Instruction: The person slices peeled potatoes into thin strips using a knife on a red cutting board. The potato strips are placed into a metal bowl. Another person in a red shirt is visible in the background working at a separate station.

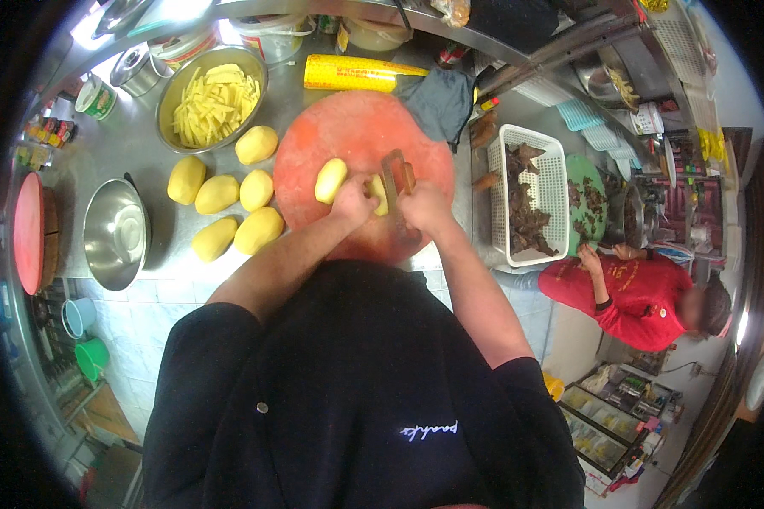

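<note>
On a round red cutting board [350, 121], my left hand [355, 202] presses its fingers against a peeled potato piece [378, 195]. My right hand [425, 207] is closed around the handle of a cleaver [392, 184], whose broad blade stands on edge right beside that piece. Another peeled potato [330, 181] rests on the board, just beyond my left hand. My fingers partly cover the piece at the blade.
Several peeled potatoes [216, 194] lie left of the board. Behind them stands a steel bowl of potato strips [213, 108]; an empty steel bowl [116, 235] is farther left. A dark cloth [439, 105] overlaps the board's far edge. Rightward are a white basket [563, 191] and a person in red [630, 292].
</note>
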A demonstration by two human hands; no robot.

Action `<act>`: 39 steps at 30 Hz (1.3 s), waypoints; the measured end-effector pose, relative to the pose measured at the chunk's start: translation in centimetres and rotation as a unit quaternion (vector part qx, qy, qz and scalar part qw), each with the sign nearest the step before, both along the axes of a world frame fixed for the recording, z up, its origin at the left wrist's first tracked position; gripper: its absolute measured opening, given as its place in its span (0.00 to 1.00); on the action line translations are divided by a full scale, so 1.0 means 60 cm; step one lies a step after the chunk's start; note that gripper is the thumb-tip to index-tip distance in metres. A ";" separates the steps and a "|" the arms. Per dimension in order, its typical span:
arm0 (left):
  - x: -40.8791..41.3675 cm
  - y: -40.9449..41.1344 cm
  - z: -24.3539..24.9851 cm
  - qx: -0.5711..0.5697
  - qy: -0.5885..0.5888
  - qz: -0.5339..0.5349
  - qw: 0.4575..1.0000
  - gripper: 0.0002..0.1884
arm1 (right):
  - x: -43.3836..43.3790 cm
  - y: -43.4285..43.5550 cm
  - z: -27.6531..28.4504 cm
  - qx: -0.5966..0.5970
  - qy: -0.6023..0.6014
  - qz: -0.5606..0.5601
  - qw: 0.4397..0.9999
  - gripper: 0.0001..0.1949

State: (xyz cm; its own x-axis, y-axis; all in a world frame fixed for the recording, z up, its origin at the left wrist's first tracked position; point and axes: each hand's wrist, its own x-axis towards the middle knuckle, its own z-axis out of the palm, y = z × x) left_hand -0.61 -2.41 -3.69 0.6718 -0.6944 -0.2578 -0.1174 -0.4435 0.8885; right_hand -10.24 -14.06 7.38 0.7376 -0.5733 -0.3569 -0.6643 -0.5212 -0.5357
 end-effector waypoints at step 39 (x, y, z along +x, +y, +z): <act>0.000 0.011 0.015 -0.002 0.011 -0.010 1.000 0.19 | 0.019 0.022 0.011 0.045 0.059 0.000 0.997 0.11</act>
State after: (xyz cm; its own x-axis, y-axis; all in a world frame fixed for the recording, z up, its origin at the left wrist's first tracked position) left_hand -0.64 -1.76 -2.80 0.6522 -0.7084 -0.2699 -0.1059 -0.4377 0.8928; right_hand -9.10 -12.74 8.02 0.6866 -0.5355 -0.4917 -0.7262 -0.4737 -0.4982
